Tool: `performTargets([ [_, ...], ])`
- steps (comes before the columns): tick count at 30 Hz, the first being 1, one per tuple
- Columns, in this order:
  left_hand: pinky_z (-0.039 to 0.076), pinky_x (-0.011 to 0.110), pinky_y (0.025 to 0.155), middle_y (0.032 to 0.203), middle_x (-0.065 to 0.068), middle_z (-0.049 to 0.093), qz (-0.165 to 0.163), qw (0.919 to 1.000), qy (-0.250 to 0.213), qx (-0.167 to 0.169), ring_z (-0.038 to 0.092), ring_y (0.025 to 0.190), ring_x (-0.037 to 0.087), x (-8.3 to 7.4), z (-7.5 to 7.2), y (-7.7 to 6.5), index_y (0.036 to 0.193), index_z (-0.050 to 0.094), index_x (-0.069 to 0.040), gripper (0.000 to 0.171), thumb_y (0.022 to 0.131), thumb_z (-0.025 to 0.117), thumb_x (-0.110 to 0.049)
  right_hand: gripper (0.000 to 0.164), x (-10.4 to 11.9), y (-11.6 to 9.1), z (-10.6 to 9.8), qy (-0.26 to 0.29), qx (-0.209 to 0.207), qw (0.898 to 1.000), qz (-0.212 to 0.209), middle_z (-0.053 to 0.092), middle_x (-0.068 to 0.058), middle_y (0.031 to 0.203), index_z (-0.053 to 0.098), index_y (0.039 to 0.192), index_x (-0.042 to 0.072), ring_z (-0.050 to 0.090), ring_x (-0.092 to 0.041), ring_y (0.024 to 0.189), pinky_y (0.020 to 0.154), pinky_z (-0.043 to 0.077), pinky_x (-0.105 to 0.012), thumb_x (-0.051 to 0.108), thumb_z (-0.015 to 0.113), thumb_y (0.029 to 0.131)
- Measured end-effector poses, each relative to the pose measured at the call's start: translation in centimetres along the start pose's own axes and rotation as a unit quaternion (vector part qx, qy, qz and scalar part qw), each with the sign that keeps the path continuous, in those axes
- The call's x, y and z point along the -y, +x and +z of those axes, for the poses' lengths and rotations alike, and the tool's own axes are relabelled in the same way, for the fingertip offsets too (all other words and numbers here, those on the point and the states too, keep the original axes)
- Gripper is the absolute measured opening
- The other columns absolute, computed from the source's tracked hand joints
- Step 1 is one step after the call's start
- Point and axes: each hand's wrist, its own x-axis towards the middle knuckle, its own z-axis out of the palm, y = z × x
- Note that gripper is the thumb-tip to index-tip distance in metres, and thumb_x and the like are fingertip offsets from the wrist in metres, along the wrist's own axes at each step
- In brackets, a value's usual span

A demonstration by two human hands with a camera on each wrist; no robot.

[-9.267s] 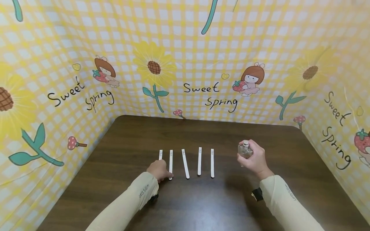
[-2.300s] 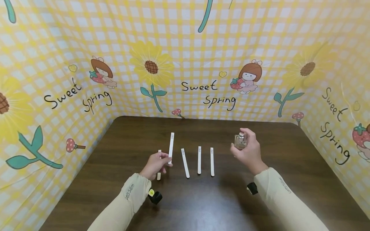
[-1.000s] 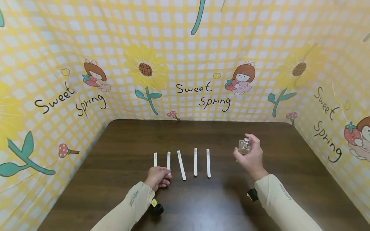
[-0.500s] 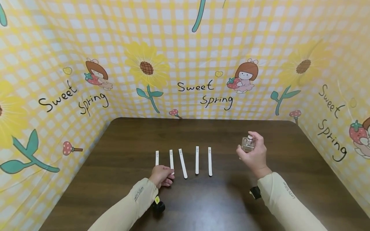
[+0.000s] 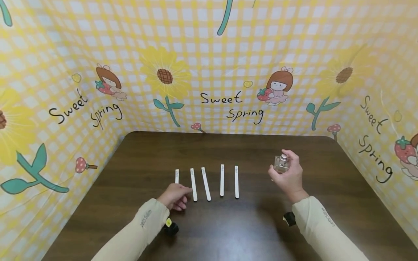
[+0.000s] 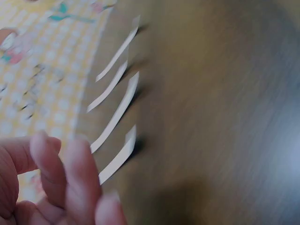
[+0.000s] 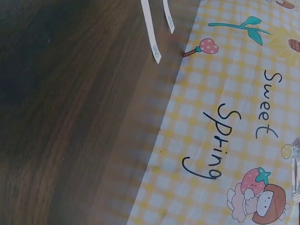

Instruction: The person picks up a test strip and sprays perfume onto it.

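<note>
Several white paper scent strips lie on the dark table in a row, printed at their far ends. In the head view my left hand (image 5: 174, 195) is over the leftmost strip (image 5: 177, 175), hiding its near part. Its fingertips are beside the second strip (image 5: 193, 185), which lies flat; the loosely bent fingers (image 6: 82, 173) hold nothing in the left wrist view. To the right of the row, my right hand (image 5: 290, 177) grips a small clear glass perfume bottle (image 5: 280, 165) above the table, index finger at its silver top. Only the bottle's edge shows in the right wrist view.
The brown wooden table (image 5: 228, 232) is enclosed at the back and sides by a yellow checked cloth (image 5: 215, 61) with printed flowers. The other strips (image 5: 222, 181) lie between my hands. Black cameras (image 5: 171, 228) sit at both wrists.
My left hand held the second strip up earlier, lowered it to the table, then let go and moved slightly left. The right hand keeps hold of the perfume bottle.
</note>
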Motion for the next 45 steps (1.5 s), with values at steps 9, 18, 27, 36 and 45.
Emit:
performTargets([
  [9, 0.043, 0.024, 0.044, 0.067, 0.004, 0.060, 0.074, 0.9930, 0.025, -0.089, 0.052, 0.047, 0.011, -1.4, -5.0, 0.6, 0.109, 0.054, 0.006, 0.025, 0.092, 0.057, -0.013, 0.054, 0.1, 0.3, -0.3, 0.003, -0.004, 1.000, -0.020, 0.057, -0.018, 0.076, 0.047, 0.112, -0.007, 0.052, -0.004, 0.069, 0.061, 0.042, -0.007, -0.002, 0.065, 0.062],
  [18, 0.048, 0.043, 0.077, 0.100, 0.018, 0.064, 0.097, 0.9583, 0.234, -0.132, 0.059, 0.088, 0.029, -0.4, -4.8, 1.0, 0.114, 0.055, 0.006, 0.047, 0.081, 0.071, -0.024, 0.058, -0.1, 0.3, -0.5, -0.003, -0.001, 1.000, -0.018, 0.057, -0.019, 0.081, 0.047, 0.113, -0.007, 0.052, -0.007, 0.070, 0.061, 0.041, -0.006, -0.004, 0.067, 0.059],
  [27, 0.047, 0.041, 0.068, 0.091, 0.011, 0.062, 0.081, 0.9340, 0.333, -0.100, 0.056, 0.078, 0.026, 0.4, -3.8, 0.2, 0.101, 0.060, 0.000, 0.045, 0.074, 0.080, -0.030, 0.059, -0.1, -0.1, -0.5, 0.007, -0.001, 1.000, -0.013, 0.056, -0.019, 0.081, 0.047, 0.113, -0.007, 0.051, -0.004, 0.071, 0.060, 0.041, -0.007, -0.003, 0.067, 0.058],
  [36, 0.048, 0.049, 0.073, 0.096, 0.009, 0.067, 0.075, 0.9019, 0.409, -0.118, 0.061, 0.085, 0.029, 0.1, -4.0, 0.8, 0.099, 0.066, -0.007, 0.036, 0.073, 0.079, -0.028, 0.059, 0.0, 0.0, -0.7, 0.007, 0.001, 1.000, -0.018, 0.057, -0.018, 0.082, 0.047, 0.114, -0.006, 0.052, -0.007, 0.070, 0.063, 0.041, -0.007, -0.002, 0.068, 0.058],
  [45, 0.048, 0.045, 0.066, 0.087, 0.002, 0.067, 0.099, 0.9013, 0.413, -0.084, 0.060, 0.077, 0.022, 0.6, -5.1, 0.6, 0.090, 0.070, -0.012, 0.016, 0.076, 0.074, -0.018, 0.061, -0.4, -0.8, -0.7, -0.003, 0.020, 1.000, -0.024, 0.055, -0.019, 0.081, 0.046, 0.113, -0.006, 0.052, -0.010, 0.065, 0.052, 0.043, -0.010, -0.004, 0.067, 0.056],
])
